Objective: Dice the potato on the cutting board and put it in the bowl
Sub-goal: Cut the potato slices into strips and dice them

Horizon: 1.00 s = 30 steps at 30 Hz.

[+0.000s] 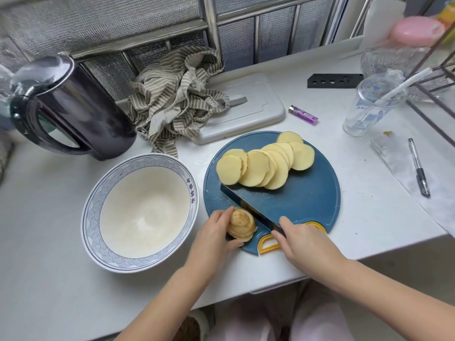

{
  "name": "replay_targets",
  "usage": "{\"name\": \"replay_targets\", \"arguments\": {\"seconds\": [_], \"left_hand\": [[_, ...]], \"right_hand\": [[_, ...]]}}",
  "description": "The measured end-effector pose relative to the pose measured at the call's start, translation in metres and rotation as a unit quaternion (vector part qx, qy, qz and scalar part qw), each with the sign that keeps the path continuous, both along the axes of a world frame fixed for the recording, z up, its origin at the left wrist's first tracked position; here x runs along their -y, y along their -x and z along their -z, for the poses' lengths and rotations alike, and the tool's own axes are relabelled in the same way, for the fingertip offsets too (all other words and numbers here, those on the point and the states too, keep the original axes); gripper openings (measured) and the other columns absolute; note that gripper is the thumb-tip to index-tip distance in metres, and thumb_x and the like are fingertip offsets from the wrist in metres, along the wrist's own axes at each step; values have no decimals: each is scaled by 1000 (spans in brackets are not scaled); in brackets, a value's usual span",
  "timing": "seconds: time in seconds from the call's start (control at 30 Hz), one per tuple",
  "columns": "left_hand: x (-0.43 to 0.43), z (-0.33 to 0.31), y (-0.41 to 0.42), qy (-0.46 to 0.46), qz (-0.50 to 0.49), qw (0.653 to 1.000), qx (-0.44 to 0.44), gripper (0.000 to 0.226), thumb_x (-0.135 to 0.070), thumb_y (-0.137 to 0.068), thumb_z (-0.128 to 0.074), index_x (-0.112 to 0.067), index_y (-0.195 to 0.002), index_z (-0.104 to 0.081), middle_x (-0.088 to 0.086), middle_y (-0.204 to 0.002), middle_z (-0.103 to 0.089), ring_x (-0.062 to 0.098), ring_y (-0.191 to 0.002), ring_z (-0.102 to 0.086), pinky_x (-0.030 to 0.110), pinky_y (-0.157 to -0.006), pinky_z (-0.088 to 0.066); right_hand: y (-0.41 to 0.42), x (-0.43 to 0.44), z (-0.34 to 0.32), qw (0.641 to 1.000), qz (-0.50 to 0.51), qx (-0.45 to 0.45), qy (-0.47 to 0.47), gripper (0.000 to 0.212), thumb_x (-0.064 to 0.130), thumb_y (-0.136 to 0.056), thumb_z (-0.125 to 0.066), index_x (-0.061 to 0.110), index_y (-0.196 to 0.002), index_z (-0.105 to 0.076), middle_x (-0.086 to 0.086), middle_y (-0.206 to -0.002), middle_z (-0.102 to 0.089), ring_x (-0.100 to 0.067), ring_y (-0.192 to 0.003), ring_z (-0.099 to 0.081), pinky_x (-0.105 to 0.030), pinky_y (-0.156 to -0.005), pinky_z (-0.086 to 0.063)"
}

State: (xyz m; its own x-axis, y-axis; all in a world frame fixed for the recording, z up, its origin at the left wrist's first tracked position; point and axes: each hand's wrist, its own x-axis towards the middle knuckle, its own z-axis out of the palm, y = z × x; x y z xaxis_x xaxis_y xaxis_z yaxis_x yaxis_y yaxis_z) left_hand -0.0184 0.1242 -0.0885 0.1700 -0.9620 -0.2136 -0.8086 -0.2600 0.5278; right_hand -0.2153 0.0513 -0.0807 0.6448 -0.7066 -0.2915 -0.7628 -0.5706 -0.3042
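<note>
Firstly, task items, by descending size.

- Wide white ceramic bowl with blue wave-patterned rim [94,207]: stood empty on the white countertop [369,217], just left of the board, apparently kept close so dice could be swept across.
- Round dark-blue plastic cutting board with yellow handle [315,193]: lay near the counter's front edge, handle toward the person.
- Fanned row of pale yellow round potato slices [256,168]: lay overlapping on the board's far half, probably parked clear of the blade; none diced yet.
- Right hand [300,239]: fingers wrapped round the handle of the long dark-bladed knife [248,203], blade set against the remnant.
- Left hand [211,235]: thumb and fingers curled round the small yellow-brown potato end piece [241,225], pinning it at the board's near-left edge, seemingly to steady it for slicing.

Secondly, surroundings.

- Black electric kettle [71,107]: far left, behind the bowl.
- Crumpled beige-striped cloth [177,99]: draped partly over a pale grey rectangular board [253,107] behind the cutting board.
- Clear plastic cup with straw [369,107], black-and-clear pen [418,168], purple lighter [303,115]: to the right, well apart.
- Obstructions: nothing lay between board and bowl.
</note>
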Motion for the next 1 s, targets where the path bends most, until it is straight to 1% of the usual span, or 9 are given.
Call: {"name": "replay_targets", "arguments": {"seconds": [0.23, 0.37, 0.43, 0.53, 0.63, 0.73, 0.83, 0.9, 1.0], "left_hand": [[1, 11, 4, 42, -83, 995, -46, 78, -23, -77, -79, -22, -144, -41, -5, -127, -53, 11, -115, -51, 20, -95, -39], [1, 18, 6, 58, -59, 995, -54, 86, -25, -74, -82, -18, -147, -36, -4, -133, -46, 10, -124, -43, 14, -102, -30], [2, 21, 8, 80, -38, 995, -36, 85, -27, -73, -83, -16, -144, -39, 0, -139, -39, 12, -129, -37, 14, -106, -24], [1, 30, 10, 161, -32, 986, 24, 74, -39, -73, -79, -16, -136, -47, 6, -138, -37, 19, -128, -32, 32, -108, -33], [-1, 36, 16, 219, -26, 973, 71, 61, -52, -79, -59, -19, -129, -45, 3, -130, -36, 22, -121, -35, 27, -108, -26], [-2, 44, 16, 232, 5, 971, 58, 48, -40, -87, -52, -18, -128, -44, -1, -127, -37, 20, -117, -37, 27, -105, -29], [-3, 52, 14, 230, 23, 972, 45, 45, -34, -91, -49, -15, -131, -41, 1, -129, -37, 21, -119, -39, 29, -106, -32], [-3, 56, 15, 229, 27, 972, 45, 45, -32, -92, -48, -13, -132, -39, 3, -130, -37, 22, -120, -39, 30, -106, -32], [-3, 58, 17, 226, 25, 973, 48, 46, -31, -92, -46, -12, -133, -37, 4, -132, -36, 22, -122, -38, 29, -105, -33]], "right_hand": [[-5, -1, -3, 1000, 3, 13, 13, 23, 42, -104, -26, 21, -94, -29, 3, -77, -49, -23, -69, -51, -26, -44, -23], [-9, -1, -2, 1000, 3, 10, 7, 24, 42, -104, -26, 20, -95, -30, -2, -84, -59, -26, -75, -57, -26, -44, -22], [-6, 1, -2, 1000, 7, 18, 1, 24, 42, -104, -27, 20, -95, -30, -3, -82, -58, -27, -81, -61, -26, -45, -22], [-4, 4, -1, 999, 15, 33, -2, 25, 42, -104, -28, 20, -93, -30, -3, -79, -57, -30, -82, -62, -30, -47, -25], [-1, 7, 2, 999, 9, 30, 14, 26, 44, -103, -27, 21, -92, -28, 1, -75, -52, -28, -81, -63, -34, -57, -32], [4, 10, 2, 995, -21, 40, 94, 27, 39, -99, -47, 19, -86, -33, 0, -62, -58, -27, -59, -62, -33, -47, -31], [8, 11, 4, 985, -58, 31, 161, 39, 30, -81, -75, 19, -74, -39, 1, -39, -44, -22, -29, -45, -25, -35, -16], [9, 13, 6, 984, -65, 33, 160, 44, 33, -77, -75, 21, -72, -33, 2, -38, -43, -22, -27, -43, -24, -35, -14], [11, 19, 6, 982, -66, 68, 164, 40, 40, -88, -55, 24, -79, -20, 4, -40, -42, -19, -28, -42, -28, -30, -19]]}}
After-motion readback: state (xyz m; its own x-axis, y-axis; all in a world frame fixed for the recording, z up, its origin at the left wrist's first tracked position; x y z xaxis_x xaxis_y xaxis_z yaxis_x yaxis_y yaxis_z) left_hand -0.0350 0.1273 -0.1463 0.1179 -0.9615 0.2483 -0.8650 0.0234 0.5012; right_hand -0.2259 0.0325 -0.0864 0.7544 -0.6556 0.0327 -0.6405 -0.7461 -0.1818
